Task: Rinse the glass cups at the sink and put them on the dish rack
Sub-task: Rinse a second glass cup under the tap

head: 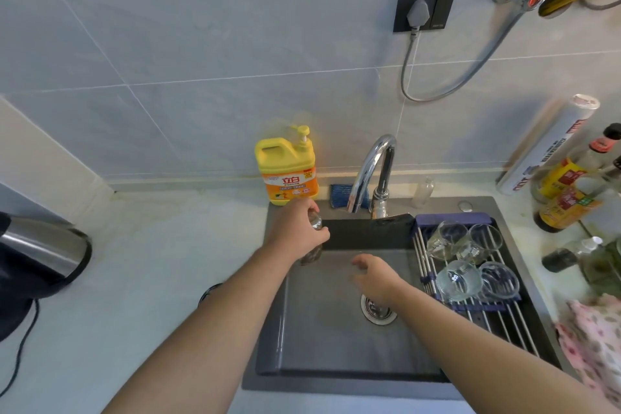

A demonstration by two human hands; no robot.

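Four glass cups (457, 279) already sit tipped on the dish rack (504, 323) just right of the right hand (373, 276), I'd guess so they drip into the sink (319, 346). That hand hangs over the drain (378, 311), fingers loosely curled. It's too blurry to tell if it's got a clear cup. Further back, the left hand (295, 228) grips a shiny thing (316, 222), cup or tap knob, can't say.

pale countertop (151, 262) (sink (319, 339) set into it) holds 1 yellow detergent bottle (287, 171), 1 steel kettle (43, 252), sauce bottles (564, 198).
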